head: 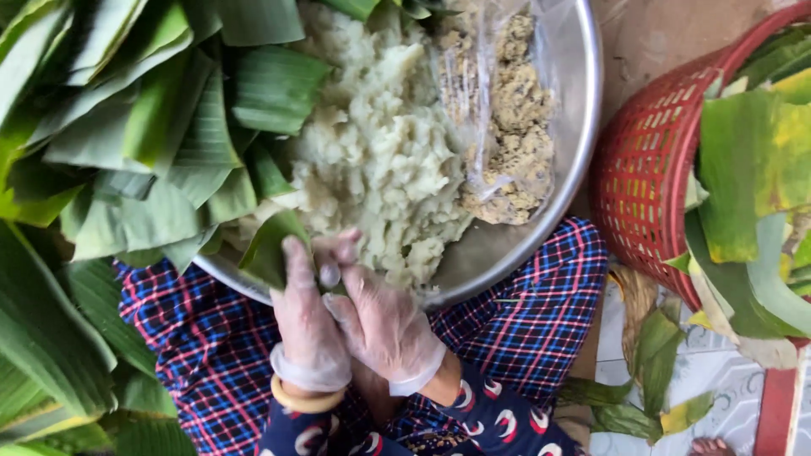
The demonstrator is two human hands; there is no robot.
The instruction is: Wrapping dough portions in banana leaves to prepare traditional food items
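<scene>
The step in hand looks like filling a leaf wrapper. At the near rim of the metal bowl (583,127), the left hand (308,325) holds a folded green leaf piece (272,249). The right hand (380,321) is close beside it, its gloved fingers (342,249) bent onto the pale dough (380,152) in the bowl. The next move probably needs a firm pinch of dough. Both wrists are bent forward, palms down, over the checkered lap.
</scene>
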